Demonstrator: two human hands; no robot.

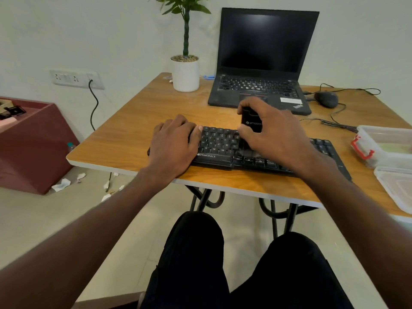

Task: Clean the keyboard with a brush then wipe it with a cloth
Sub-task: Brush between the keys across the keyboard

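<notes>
Evidently mid-brushing on the near bench (124,139): left hand (172,142) spread flat, pinning the keyboard (219,146) end, right hand (273,136) gripping the upright black brush (252,122) over the middle keys; next, steady strokes rightward, cloth unseen.

The keyboard (223,148) lies at the near edge of the table (124,139). Behind it stands the laptop (260,63) — potted plant (185,72) to the laptop's left, mouse (326,99) to its right. Right of the keyboard sit plastic containers (385,143) — one nearer, one farther.
</notes>
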